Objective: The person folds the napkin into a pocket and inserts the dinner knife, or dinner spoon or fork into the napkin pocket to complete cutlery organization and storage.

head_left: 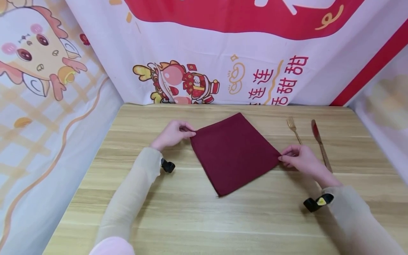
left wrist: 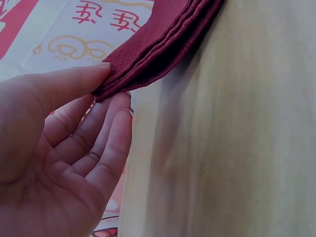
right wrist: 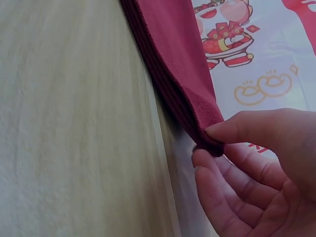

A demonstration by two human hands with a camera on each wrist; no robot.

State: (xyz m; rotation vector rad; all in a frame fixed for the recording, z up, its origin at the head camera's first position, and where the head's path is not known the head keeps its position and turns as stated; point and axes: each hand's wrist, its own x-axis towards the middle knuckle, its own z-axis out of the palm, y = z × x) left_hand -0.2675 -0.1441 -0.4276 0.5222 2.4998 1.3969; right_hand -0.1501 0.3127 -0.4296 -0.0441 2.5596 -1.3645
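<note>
A dark red cloth napkin (head_left: 234, 154), folded in layers into a square, lies turned like a diamond on the wooden table. Its left corner is pinched between the thumb and fingers of my left hand (head_left: 175, 134). On the opposite side my right hand (head_left: 301, 159) pinches the right corner. The left wrist view shows the stacked napkin layers (left wrist: 153, 47) lifted a little off the table at that corner. In the right wrist view, thumb and fingertips hold the layered corner of the napkin (right wrist: 173, 64), also slightly raised.
Past my right hand lie a gold fork (head_left: 293, 127) and a gold knife (head_left: 319, 141), the fork partly hidden by the hand. The wooden table (head_left: 191, 219) ends at a printed cloth backdrop (head_left: 204, 46). Another printed cloth (head_left: 41, 117) hangs at the left.
</note>
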